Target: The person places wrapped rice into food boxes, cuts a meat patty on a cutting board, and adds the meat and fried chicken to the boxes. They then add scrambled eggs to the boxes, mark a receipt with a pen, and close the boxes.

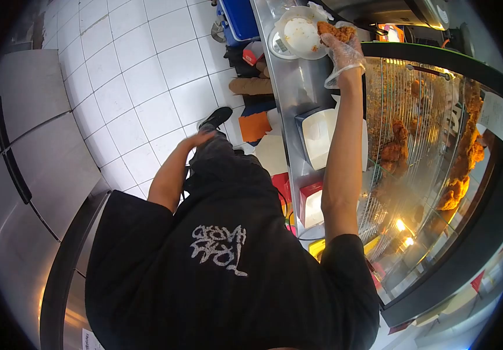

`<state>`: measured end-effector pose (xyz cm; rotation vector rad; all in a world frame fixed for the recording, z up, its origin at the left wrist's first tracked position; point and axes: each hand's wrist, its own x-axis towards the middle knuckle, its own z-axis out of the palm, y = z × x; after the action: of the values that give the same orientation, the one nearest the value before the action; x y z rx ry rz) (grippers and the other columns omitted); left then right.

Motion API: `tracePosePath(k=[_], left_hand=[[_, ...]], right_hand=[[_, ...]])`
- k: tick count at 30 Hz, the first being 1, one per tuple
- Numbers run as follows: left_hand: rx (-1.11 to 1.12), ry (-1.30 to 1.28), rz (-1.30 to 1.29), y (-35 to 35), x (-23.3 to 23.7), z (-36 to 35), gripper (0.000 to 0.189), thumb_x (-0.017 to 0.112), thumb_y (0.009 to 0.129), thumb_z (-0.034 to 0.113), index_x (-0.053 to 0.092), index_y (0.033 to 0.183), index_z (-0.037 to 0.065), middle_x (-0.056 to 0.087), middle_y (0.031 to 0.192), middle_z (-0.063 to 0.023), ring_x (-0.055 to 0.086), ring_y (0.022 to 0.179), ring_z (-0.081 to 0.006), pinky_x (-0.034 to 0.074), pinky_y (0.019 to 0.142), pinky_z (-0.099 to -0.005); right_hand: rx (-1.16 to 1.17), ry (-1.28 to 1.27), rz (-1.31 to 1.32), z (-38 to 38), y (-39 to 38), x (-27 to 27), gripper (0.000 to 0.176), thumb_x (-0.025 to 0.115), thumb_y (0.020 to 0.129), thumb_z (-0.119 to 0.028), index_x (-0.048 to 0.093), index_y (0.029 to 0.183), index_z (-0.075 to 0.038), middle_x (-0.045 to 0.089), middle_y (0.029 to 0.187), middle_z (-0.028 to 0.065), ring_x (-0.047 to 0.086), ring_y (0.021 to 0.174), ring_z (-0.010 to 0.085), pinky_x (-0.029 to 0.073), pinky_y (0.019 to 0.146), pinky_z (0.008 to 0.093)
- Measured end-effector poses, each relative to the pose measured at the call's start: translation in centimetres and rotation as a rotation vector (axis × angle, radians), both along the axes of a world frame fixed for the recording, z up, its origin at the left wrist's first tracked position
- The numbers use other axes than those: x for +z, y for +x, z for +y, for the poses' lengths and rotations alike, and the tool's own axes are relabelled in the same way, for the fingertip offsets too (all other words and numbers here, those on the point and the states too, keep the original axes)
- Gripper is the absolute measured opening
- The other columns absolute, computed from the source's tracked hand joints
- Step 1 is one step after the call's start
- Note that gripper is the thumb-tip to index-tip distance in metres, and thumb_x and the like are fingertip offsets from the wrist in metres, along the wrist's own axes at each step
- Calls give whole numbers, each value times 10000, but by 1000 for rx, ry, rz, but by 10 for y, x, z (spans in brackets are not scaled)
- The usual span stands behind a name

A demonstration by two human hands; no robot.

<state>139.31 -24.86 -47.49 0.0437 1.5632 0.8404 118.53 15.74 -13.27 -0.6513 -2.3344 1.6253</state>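
Note:
My right hand (344, 55), in a clear plastic glove, grips a piece of fried chicken (334, 31) at the top of the view. The chicken is just over the right side of a round white dish (299, 35) with crumbs in it. Under the dish, a white scale (279, 46) shows at its left edge. My left hand (203, 138) is bare and hangs beside my dark trouser leg. It is blurred, and its fingers do not show clearly.
On my right stands a glass display case (414, 151) with wire racks and several fried chicken pieces (396, 149). Open paper boxes (319, 137) stand along the steel counter (298, 79). A blue cooler (238, 20) sits on the tiled floor; steel cabinets (35, 116) are at left.

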Motion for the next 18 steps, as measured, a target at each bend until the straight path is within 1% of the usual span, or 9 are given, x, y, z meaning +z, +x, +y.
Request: tracePosePath(k=[2, 4, 5, 7, 10, 11, 14, 15, 18], left_hand=[[317, -338, 33, 75, -36, -75, 847, 243, 965, 645, 478, 1352, -70, 541, 1316, -294, 450, 1322, -395, 310, 1120, -471], [225, -775, 59, 115, -28, -142, 679, 247, 993, 556, 577, 1257, 25, 565, 1286, -277, 506, 1242, -441, 358, 1080, -510], [368, -908, 27, 120, 13, -153, 518, 393, 988, 455, 571, 1287, 72, 569, 1286, -266, 525, 1221, -440, 379, 1063, -511], [-27, -972, -64, 138, 17, -189, 469, 527, 941, 290, 494, 1372, 108, 609, 1240, -232, 562, 1186, -396, 410, 1038, -495], [81, -1141, 227, 174, 34, -196, 602, 532, 882, 106, 366, 1458, 155, 601, 1237, -190, 596, 1130, -354, 452, 986, -500], [76, -1140, 228, 179, 23, -204, 602, 532, 882, 106, 366, 1458, 155, 601, 1237, -190, 596, 1130, -354, 452, 986, -500], [368, -599, -153, 195, -34, -238, 533, 602, 863, 151, 438, 1370, 132, 698, 1018, -41, 687, 850, -150, 530, 828, -499], [591, -810, -124, 159, 35, -193, 264, 616, 878, 192, 657, 1120, 94, 724, 952, -41, 696, 781, -143, 554, 694, -421], [386, -772, -171, 146, 38, -174, 179, 670, 850, 217, 720, 934, 67, 732, 912, -85, 710, 781, -181, 560, 677, -382]], right_hand=[[41, -15, -13, -3, -3, 8, 804, 867, 694, -333, 497, 1290, 59, 658, 1115, 150, 627, 977, 208, 497, 870, 312], [60, 74, -52, 5, -11, 4, 809, 867, 689, -344, 500, 1290, 55, 663, 1115, 151, 628, 981, 208, 496, 871, 308], [76, 159, -89, 9, -13, 2, 815, 867, 684, -355, 503, 1290, 51, 667, 1115, 152, 630, 985, 209, 496, 872, 303], [92, 218, -157, 5, -16, 7, 830, 864, 680, -377, 504, 1297, 45, 667, 1129, 163, 636, 1006, 220, 497, 882, 311], [161, 373, -238, 27, -33, -18, 870, 853, 674, -419, 495, 1324, 36, 658, 1168, 186, 641, 1055, 247, 496, 910, 333], [221, 475, -264, 36, -35, -28, 896, 847, 672, -439, 485, 1344, 31, 650, 1194, 198, 639, 1083, 263, 494, 927, 346], [239, 482, -398, 9, -35, 1, 859, 859, 696, -336, 464, 1380, 3, 621, 1221, 178, 625, 1065, 216, 492, 923, 294], [237, 481, -400, 11, -37, -1, 859, 859, 696, -336, 464, 1380, 3, 621, 1221, 178, 625, 1065, 216, 492, 923, 294], [290, 662, -461, 15, -44, -9, 938, 826, 666, -468, 466, 1380, 21, 626, 1235, 212, 628, 1118, 275, 489, 935, 353]])
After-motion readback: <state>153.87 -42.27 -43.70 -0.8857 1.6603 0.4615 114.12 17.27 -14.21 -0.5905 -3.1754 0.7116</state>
